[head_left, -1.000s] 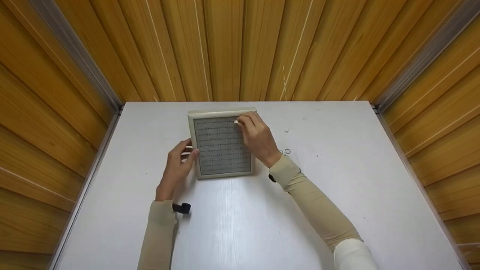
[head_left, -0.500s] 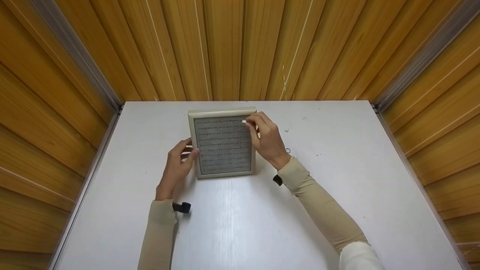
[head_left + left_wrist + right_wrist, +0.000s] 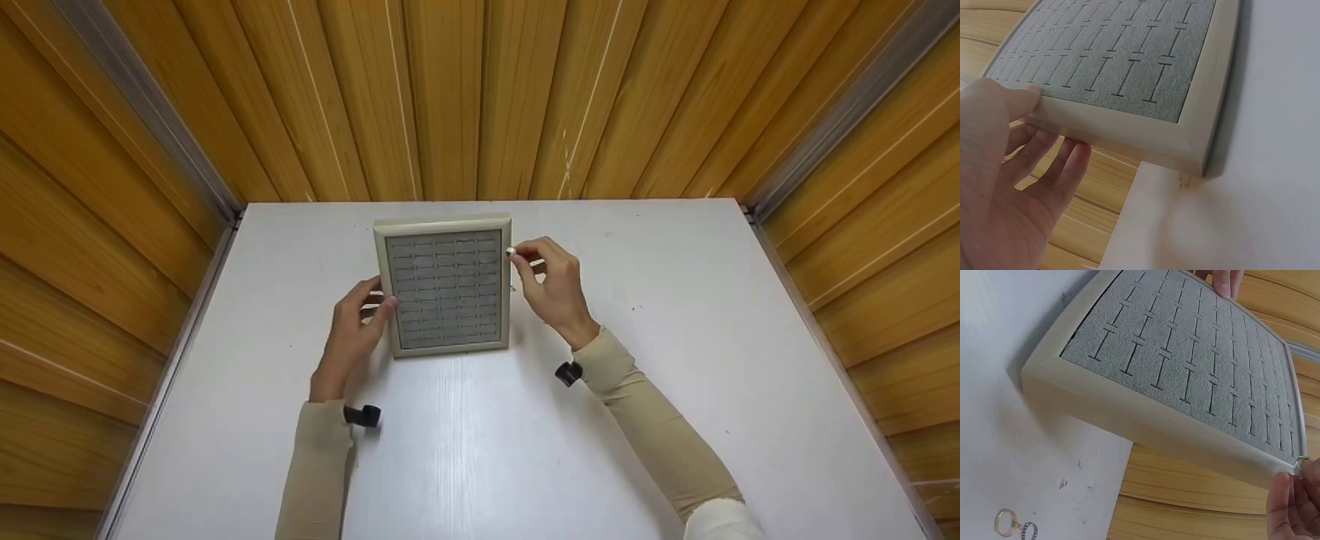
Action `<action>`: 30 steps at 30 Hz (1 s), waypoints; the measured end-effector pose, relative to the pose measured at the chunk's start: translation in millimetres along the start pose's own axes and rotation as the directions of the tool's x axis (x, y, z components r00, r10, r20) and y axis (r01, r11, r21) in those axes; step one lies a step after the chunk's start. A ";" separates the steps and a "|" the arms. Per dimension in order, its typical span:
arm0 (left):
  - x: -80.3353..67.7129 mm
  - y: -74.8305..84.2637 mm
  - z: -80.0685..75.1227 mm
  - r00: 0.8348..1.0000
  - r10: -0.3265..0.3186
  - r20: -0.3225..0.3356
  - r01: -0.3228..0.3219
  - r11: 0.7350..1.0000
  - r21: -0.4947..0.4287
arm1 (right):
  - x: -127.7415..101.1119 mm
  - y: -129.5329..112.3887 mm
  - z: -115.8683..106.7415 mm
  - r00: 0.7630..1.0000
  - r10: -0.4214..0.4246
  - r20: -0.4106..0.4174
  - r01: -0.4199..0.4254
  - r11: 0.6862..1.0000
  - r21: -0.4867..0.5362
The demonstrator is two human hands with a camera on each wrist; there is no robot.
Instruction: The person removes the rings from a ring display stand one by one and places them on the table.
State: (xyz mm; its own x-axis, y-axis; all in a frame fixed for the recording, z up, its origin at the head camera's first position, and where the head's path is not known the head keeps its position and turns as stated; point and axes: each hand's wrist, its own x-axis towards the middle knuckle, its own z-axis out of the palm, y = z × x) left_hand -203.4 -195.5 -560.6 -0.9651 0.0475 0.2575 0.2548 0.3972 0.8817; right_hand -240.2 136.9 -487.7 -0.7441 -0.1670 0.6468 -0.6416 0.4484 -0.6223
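A ring display tray (image 3: 504, 300) stands tilted up on the table, with a pale frame and a grey felt pad (image 3: 446, 292) cut with rows of slots. My left hand (image 3: 354, 326) grips its left edge. In the left wrist view the thumb (image 3: 1024, 98) lies on the frame's front and the fingers reach behind. Just off the tray's upper right edge, my right hand (image 3: 557, 289) pinches a silver ring (image 3: 511, 252) between thumb and fingertips. That ring overlaps the frame's corner in the right wrist view. No ring shows in the slots.
A gold ring (image 3: 997, 523) and a dark patterned ring (image 3: 1024, 531) lie on the white table (image 3: 450, 450) to the tray's right. Dark marks (image 3: 1063, 484) dot the tabletop there. Wood-look panels (image 3: 450, 97) wall the back and both sides.
My right hand has drawn right and slightly down, bringing the silver ring from over the felt's top right to outside the frame. The left hand and the tray have stayed put.
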 end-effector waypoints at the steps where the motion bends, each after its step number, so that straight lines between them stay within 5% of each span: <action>1: -0.3 0.0 -0.3 1.000 0.001 -0.001 -0.001 1.000 -0.001 | -1.7 1.9 -1.9 1.000 0.016 0.001 -0.016 1.000 0.006; 13: -0.9 -2.0 0.3 1.000 0.013 -0.002 -0.013 1.000 -0.008 | -27.4 29.2 -20.8 0.976 0.218 -0.018 -0.215 0.971 0.109; 30: -1.2 -1.1 1.2 1.000 0.000 -0.001 0.000 1.000 -0.016 | -65.3 70.9 -50.5 0.849 0.511 0.132 -0.516 0.857 0.000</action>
State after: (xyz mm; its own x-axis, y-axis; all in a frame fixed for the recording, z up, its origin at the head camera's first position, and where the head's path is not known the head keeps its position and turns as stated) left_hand -202.6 -195.0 -562.4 -0.9652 0.0469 0.2574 0.2554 0.3824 0.8880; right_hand -227.7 224.0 -551.7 -0.9845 -0.0282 0.1731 -0.1659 0.4699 -0.8670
